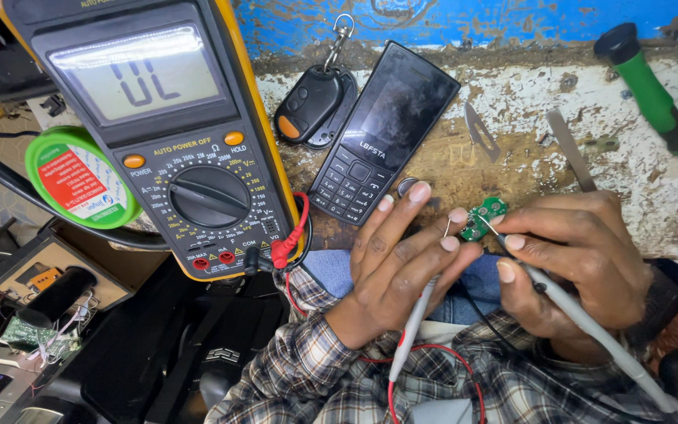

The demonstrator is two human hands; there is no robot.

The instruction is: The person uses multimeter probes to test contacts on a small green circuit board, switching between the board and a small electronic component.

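A: Left hand [402, 267] grips a pale probe with a red lead [413, 330] between thumb and fingers, and its fingertips also pinch the small green circuit board [483, 217] at its left edge. Probe tip rests near that edge of the board.

B: And the other side?

A: Right hand [570, 263] is closed around a second pale probe [590, 326], held like a pen; its fine tip touches the board's middle. Board sits in the air between both hands, just in front of the bench edge [629, 180].

B: Meter status?

A: Yellow-cased multimeter [174, 133] stands upper left, display lit, dial turned to the lower right sector, red and black plugs seated at the bottom.

B: Note on technique?

A: Judgement only: both tips want firm, steady contact on bare metal pads, not on lacquer. Bracing the fingers against each other, as they are now, should limit slip. Tips must not bridge neighbouring pads on a board this small.

B: Surroundings?

A: Black keypad phone [382, 129] and black key fob shell [311, 102] lie on the bench beyond the hands; a scalpel blade [480, 132] and green-handled screwdriver [649, 90] lie to the right.
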